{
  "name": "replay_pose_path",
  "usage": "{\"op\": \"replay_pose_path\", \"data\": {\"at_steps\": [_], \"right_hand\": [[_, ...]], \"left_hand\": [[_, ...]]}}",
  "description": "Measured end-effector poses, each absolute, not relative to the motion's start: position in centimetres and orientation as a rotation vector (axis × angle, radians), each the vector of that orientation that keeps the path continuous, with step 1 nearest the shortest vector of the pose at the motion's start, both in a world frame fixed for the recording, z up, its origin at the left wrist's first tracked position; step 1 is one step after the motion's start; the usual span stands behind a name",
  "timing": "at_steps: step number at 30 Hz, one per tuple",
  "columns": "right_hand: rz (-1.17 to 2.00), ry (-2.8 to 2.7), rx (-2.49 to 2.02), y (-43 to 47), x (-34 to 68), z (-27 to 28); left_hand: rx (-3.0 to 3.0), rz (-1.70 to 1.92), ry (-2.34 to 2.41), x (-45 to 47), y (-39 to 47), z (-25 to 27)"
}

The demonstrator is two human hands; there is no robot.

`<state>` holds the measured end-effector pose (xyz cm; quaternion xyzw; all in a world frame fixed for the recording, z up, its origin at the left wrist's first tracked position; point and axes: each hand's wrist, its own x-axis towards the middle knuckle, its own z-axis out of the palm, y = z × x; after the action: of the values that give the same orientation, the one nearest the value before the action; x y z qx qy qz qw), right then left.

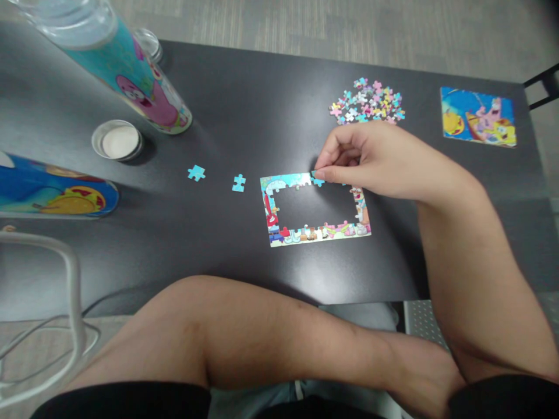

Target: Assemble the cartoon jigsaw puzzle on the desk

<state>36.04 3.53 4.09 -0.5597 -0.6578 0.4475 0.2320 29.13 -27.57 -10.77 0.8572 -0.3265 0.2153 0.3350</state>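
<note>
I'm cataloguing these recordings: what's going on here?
A person's right hand pinches a light-blue jigsaw piece at the far edge of a puzzle border; dark tabletop shows inside it. Two loose blue pieces lie to its left, and a mixed pile lies beyond the hand. The left hand is out of view.

- I watch through one head-worn camera, facing forward and steeply down.
- It looks from close above the bench [209, 238], framing the wearer's arms [279, 331] lowest and floor [283, 20] along the top.
</note>
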Motion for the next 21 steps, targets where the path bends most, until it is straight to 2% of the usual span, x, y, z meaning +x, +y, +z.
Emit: {"op": "replay_pose_path", "data": {"at_steps": [16,21], "right_hand": [[1.145,-1.896,-1.554,3.5,35.7,3.9],[1.166,-1.903,-1.545,3.4,35.8,4.0]], "left_hand": [[2.281,0.443,-0.980,29.0,-26.9,-10.4],[2.381,0.468,-0.995,28.8,-25.9,-8.9]]}}
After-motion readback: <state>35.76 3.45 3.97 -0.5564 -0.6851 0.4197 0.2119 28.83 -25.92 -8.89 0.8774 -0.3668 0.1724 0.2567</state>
